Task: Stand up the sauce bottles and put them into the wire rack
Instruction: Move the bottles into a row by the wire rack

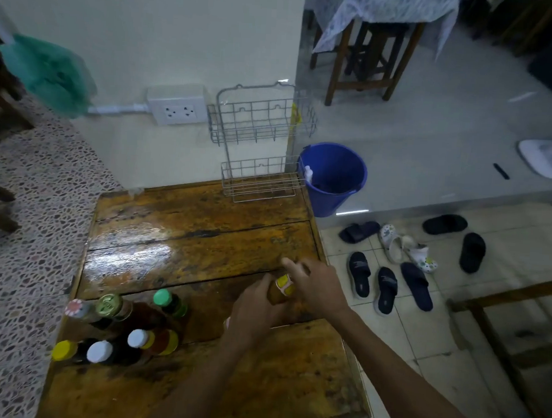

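An amber sauce bottle (278, 292) with a yellow-and-pink top sits between both hands over the right half of the wooden table (183, 242). My left hand (254, 313) wraps its body from below. My right hand (315, 286) grips near its top, forefinger stretched out. Several sauce bottles (124, 325) with green, gold, white and yellow caps stand clustered at the table's near left. The two-tier wire rack (258, 150) stands at the far edge against the wall, both tiers without bottles.
A blue bucket (334, 176) stands on the floor right of the rack. Several sandals (390, 266) lie on the tiles beside the table. A wall socket (177, 106) is left of the rack, and a green bag (48, 74) hangs at far left.
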